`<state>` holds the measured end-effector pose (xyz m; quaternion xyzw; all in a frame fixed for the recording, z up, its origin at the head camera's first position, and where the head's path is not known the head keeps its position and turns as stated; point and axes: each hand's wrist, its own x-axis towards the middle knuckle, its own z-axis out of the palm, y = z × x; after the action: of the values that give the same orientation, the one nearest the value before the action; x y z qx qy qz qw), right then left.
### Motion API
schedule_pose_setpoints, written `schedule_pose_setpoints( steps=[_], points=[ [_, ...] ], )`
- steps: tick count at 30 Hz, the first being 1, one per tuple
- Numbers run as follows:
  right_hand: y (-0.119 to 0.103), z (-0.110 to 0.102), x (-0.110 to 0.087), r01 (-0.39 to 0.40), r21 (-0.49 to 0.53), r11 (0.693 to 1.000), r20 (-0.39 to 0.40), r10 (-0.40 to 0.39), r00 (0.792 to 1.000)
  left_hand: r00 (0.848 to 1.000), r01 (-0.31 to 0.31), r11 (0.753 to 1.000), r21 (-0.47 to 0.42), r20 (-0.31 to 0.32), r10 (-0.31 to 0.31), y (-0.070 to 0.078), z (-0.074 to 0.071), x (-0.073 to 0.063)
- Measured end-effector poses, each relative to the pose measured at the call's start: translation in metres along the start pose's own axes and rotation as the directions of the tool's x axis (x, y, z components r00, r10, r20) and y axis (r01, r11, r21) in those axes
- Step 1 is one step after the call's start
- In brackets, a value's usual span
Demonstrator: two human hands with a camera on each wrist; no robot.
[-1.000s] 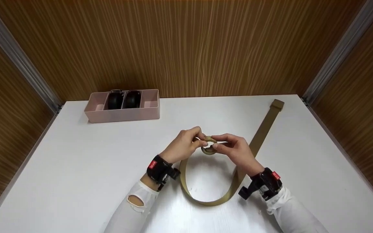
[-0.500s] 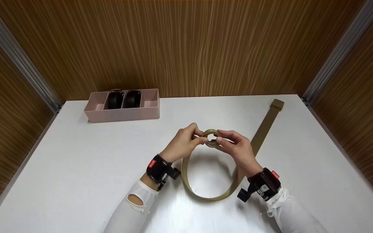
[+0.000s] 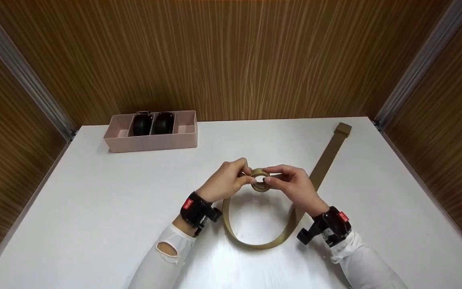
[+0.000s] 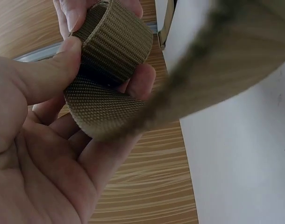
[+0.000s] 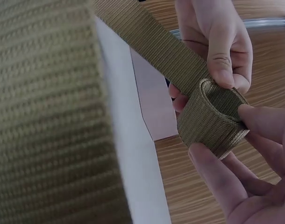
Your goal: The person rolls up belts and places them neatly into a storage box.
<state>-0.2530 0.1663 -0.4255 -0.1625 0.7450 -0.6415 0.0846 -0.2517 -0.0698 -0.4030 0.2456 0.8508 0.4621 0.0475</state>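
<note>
One webbing belt [image 3: 323,168] is pinched at its coiled end [image 3: 260,187] by left hand [image 3: 227,178] and right hand [image 3: 293,184], near frame centre.

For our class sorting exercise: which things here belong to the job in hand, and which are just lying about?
In the job:
- tan strap, its coiled end held between both hands
- left hand
- right hand

Apparently just lying about:
- pink tray, untouched
- left black item and right black item, inside it
</note>
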Motion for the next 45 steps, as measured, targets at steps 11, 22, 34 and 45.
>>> schedule_pose_setpoints(
  steps=[11, 22, 34, 45],
  points=[
    [0.004, 0.021, -0.003, -0.057, 0.361, 0.931, -0.158, 0.121, 0.980, 0.992, -0.002, 0.993, -0.117, -0.126, -0.012, -0.001, 0.003, 0.001],
    [0.003, 0.005, -0.002, -0.032, 0.031, 0.999, 0.041, 0.031, 0.999, 0.998, -0.055, 0.998, -0.018, -0.034, 0.055, 0.001, 0.001, -0.001],
    [0.002, 0.010, -0.002, -0.066, 0.209, 0.976, -0.076, 0.084, 0.994, 0.997, -0.003, 0.999, -0.039, -0.077, 0.000, 0.001, 0.002, 0.001],
    [-0.002, 0.019, -0.005, -0.077, 0.315, 0.946, -0.103, 0.114, 0.988, 0.991, -0.048, 0.999, -0.022, -0.126, 0.045, 0.002, 0.002, 0.001]
  ],
)
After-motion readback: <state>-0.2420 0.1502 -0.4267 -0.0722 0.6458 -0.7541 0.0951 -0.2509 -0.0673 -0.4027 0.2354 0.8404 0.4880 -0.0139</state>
